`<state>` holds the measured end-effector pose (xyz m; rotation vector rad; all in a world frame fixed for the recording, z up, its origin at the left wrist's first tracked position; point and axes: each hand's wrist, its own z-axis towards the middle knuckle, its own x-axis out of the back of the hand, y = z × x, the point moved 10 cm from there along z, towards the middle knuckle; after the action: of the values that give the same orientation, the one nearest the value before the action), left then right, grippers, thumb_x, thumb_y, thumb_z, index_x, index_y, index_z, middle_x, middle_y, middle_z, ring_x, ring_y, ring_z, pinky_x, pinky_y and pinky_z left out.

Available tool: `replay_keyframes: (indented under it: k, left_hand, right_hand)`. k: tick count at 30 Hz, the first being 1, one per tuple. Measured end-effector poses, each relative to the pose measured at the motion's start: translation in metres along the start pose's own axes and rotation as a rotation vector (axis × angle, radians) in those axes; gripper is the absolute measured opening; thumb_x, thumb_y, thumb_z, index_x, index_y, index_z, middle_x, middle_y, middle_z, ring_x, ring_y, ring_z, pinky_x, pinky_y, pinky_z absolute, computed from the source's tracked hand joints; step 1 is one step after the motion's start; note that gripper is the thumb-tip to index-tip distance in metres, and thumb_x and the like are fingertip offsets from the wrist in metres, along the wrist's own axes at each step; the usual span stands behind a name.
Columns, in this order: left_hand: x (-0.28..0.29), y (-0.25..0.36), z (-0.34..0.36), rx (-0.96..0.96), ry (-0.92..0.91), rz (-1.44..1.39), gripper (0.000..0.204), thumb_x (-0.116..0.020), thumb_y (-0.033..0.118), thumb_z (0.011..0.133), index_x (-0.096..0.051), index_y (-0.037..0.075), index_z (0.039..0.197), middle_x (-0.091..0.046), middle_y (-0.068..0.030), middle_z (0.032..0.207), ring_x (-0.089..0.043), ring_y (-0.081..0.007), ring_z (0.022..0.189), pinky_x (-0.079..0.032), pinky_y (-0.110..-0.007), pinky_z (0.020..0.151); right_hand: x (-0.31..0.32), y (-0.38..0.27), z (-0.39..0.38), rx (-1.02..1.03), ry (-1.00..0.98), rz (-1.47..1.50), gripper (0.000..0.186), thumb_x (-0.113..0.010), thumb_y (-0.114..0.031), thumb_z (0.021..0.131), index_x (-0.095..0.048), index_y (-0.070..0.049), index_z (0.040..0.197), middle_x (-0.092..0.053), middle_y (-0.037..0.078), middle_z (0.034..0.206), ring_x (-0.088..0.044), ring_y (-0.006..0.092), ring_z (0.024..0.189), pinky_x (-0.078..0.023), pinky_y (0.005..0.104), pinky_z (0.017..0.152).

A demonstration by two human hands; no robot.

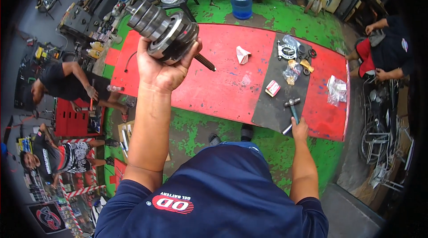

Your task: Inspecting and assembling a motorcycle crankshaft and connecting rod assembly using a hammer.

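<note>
Metal shaft assembly (170, 34), grasped in the left hand (161, 76), held aloft against the red table (214, 95); dark mat (269, 111) across the tabletop; hammer (294, 111), right hand (301, 129) around its handle at the near edge; crumpled paper (243, 55), open tabletop around it.

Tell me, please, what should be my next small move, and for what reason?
Perhaps set the hammer down on the table: it occupies the right hand, while the left hand alone holds the bulky metal part up, so a free hand could help steady it.
</note>
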<state>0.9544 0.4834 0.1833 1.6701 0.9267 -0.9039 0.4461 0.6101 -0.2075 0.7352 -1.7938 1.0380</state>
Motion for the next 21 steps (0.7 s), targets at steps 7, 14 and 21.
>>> replay_keyframes:
  k: [7, 14, 21]
  left_hand:
    - [0.018, -0.004, -0.001, -0.157, 0.344, 0.1, 0.064, -0.043, 0.057, 0.1, -0.061, 0.009, 0.138, -0.06, -0.0226, 0.141, -0.057, -0.0458, 0.13, -0.05, -0.064, 0.106]
    - [0.036, -0.021, 0.013, -0.117, 0.075, 0.229, 0.063, -0.057, 0.052, 0.092, -0.059, 0.014, 0.142, -0.064, -0.0181, 0.137, -0.064, -0.0402, 0.121, -0.056, -0.061, 0.097]
    - [0.084, -0.052, -0.004, -0.045, 0.199, 0.295, 0.07, -0.065, 0.056, 0.09, -0.056, 0.011, 0.143, -0.065, -0.0186, 0.134, -0.068, -0.0393, 0.114, -0.061, -0.058, 0.089]
  right_hand:
    - [0.037, -0.007, 0.001, 0.072, 0.268, -0.196, 0.052, -0.071, -0.052, 0.09, -0.061, -0.006, 0.112, -0.061, 0.021, 0.113, -0.059, 0.0417, 0.108, -0.049, 0.0538, 0.092]
    - [0.0, 0.01, -0.033, -0.228, 0.053, 0.187, 0.057, -0.071, -0.029, 0.089, -0.043, 0.004, 0.126, -0.07, 0.032, 0.089, -0.07, 0.0496, 0.082, -0.057, 0.0568, 0.076]
    - [-0.002, -0.021, -0.039, -0.168, 0.026, 0.551, 0.064, -0.072, -0.031, 0.087, -0.045, -0.008, 0.141, -0.073, 0.024, 0.101, -0.072, 0.042, 0.096, -0.057, 0.0496, 0.085]
